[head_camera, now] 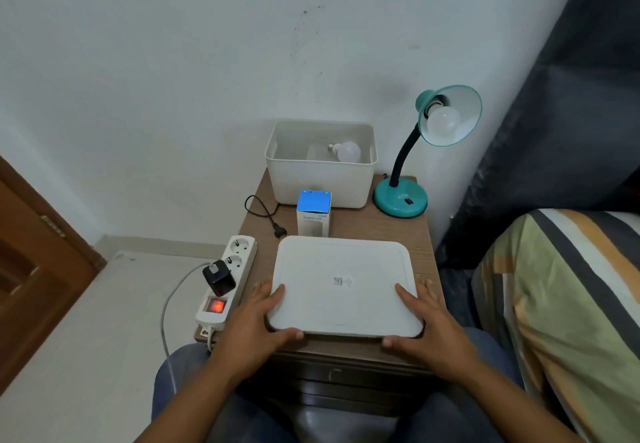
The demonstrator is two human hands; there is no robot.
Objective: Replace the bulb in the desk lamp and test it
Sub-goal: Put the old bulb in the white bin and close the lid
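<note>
A teal desk lamp stands at the back right of the small wooden table, an unlit white bulb screwed into its shade. A loose white bulb lies inside an open white bin at the back. The bin's flat white lid lies on the table's near half. My left hand grips its near left corner and my right hand grips its near right corner, thumbs along the front edge. The lamp's black plug lies loose on the table.
A white power strip with a lit red switch and a black adapter hangs over the table's left edge. A blue and white box stands in front of the bin. A bed with striped bedding is at the right.
</note>
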